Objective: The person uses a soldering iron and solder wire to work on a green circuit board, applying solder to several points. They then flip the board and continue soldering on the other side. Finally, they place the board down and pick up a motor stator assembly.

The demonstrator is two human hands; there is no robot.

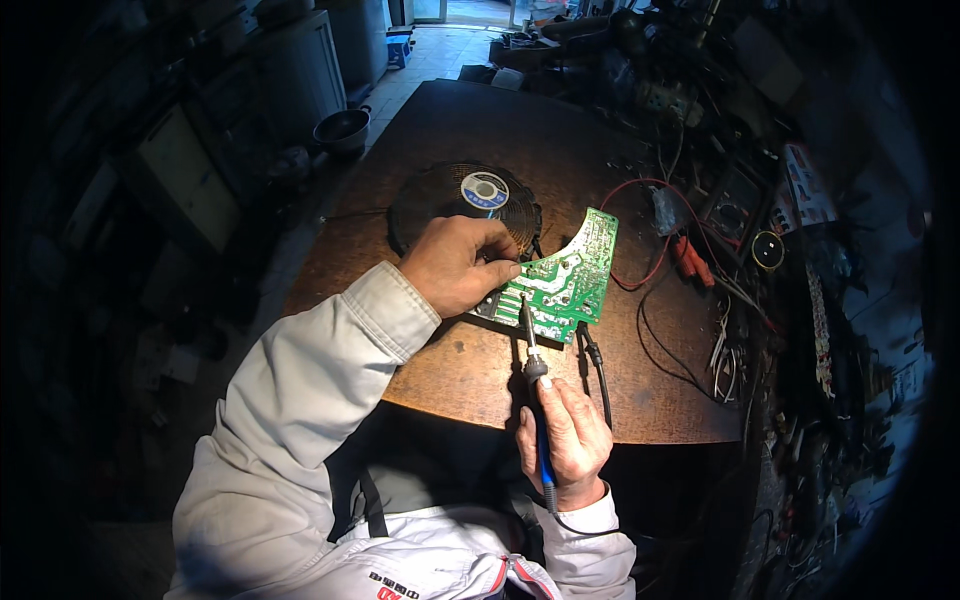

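A green circuit board (585,262), solder side up with a curved notch in its far edge, is tilted over the wooden table. My left hand (462,262) pinches its left edge between thumb and fingers. In my right hand (567,438) is a soldering iron (541,405) with a blue handle, gripped like a pen. Its metal tip reaches the board's lower left part; whether it touches the solder there I cannot tell. Behind my left hand lies a round black coil disc (420,205) with a blue and white label (485,194) at its middle.
The dark wooden table (450,120) bears a black cable (598,365) near the board. Red test leads with clips (692,262) and a multimeter (737,203) lie at the right among tangled wires (722,355). A pan (342,130) stands beyond the table's left edge.
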